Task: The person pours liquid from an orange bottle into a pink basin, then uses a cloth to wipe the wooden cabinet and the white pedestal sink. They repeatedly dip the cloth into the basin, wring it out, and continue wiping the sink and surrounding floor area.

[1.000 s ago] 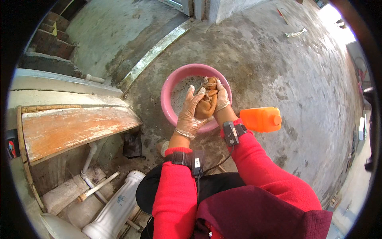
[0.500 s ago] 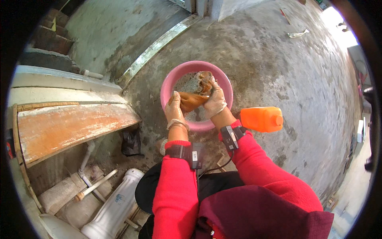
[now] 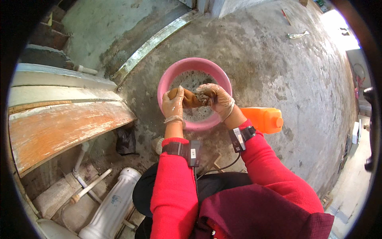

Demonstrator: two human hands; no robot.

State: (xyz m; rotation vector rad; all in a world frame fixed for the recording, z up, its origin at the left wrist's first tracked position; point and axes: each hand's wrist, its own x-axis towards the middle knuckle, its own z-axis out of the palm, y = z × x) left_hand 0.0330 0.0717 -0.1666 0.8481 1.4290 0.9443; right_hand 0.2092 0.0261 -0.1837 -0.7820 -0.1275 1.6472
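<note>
Stained concrete floor (image 3: 270, 71) is carrying a pink basin (image 3: 172, 71) of sudsy water, with an orange container (image 3: 260, 119) resting near its right side. Above the water, a brown cloth (image 3: 191, 99) is spanning the gap between both grips: the left hand (image 3: 174, 105) is clasping its smooth left end, the right hand (image 3: 221, 101) its bunched right end. Leftward, a worn orange board (image 3: 67, 125) is showing.

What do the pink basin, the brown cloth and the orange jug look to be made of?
Pink basin: likely moulded plastic, smooth, with a soft sheen on its rounded rim.
Brown cloth: seemingly soft, wet fabric, as it folds and bunches; the weave is too small to tell.
Orange jug: probably plastic, smooth, evenly coloured and brightly lit.
</note>
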